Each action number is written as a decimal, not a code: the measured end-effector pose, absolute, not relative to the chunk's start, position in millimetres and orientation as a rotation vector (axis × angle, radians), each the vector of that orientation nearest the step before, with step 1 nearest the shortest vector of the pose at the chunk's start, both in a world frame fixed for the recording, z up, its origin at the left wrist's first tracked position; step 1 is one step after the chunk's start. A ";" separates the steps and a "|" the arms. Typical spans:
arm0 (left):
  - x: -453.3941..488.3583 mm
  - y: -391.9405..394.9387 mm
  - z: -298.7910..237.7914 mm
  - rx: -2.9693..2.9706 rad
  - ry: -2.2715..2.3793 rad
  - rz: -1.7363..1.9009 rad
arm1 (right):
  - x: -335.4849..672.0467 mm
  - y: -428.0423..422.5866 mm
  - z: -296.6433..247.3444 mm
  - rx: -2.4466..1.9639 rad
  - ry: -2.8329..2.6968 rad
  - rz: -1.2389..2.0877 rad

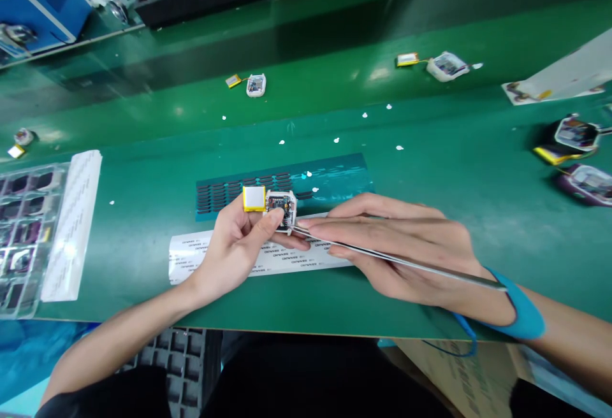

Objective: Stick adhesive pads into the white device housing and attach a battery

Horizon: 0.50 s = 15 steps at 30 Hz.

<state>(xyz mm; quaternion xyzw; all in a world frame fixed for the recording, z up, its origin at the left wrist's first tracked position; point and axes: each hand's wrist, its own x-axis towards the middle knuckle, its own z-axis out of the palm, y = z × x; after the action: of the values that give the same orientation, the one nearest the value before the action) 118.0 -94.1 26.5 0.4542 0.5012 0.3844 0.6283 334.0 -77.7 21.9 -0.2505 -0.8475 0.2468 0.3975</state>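
Note:
My left hand [243, 233] grips a small white watch-like case [289, 200] with its circuit board facing up, the thumb lying over the board. Beside the case, above my left fingers, sits a silver battery with yellow edges [254, 199]. My right hand [406, 246] is closed around long metal tweezers [382, 253], whose tips reach the lower right corner of the case. Whether the tips pinch anything is too small to make out. Beneath both hands lie a white printed strip [287, 257] and a teal sheet with rows of small dark strips [229, 196].
Similar cases with batteries lie farther back, one a white case [256, 85], another a white case [447, 66]. Dark and purple cases [586, 183] are at the right. A clear compartment tray [23, 233] stands left, a white bracket [564, 74] right. Small white stickers dot the green bench [143, 214].

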 end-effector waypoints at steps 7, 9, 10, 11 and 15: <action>120.3 -96.7 27.1 1.057 1.194 0.922 | 336.1 -77.6 27.5 -0.637 -2.170 0.602; 119.4 -93.6 26.2 1.080 1.222 0.978 | 341.1 -76.9 32.2 -0.668 -2.191 0.512; 116.8 -88.3 24.5 1.103 1.234 1.004 | 344.3 -76.0 33.4 -0.684 -2.211 0.458; 111.8 -79.7 22.0 1.140 1.250 1.026 | 347.6 -74.6 33.4 -0.692 -2.235 0.394; 63.7 -12.7 9.6 1.424 1.511 1.141 | 355.3 -64.5 24.7 -0.494 -2.240 0.003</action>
<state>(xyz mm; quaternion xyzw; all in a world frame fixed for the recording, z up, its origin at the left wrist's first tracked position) 63.7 -12.7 9.6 0.5567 0.5909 0.4462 0.3766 355.3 -64.5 24.7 -0.1963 -0.8900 0.0012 0.4114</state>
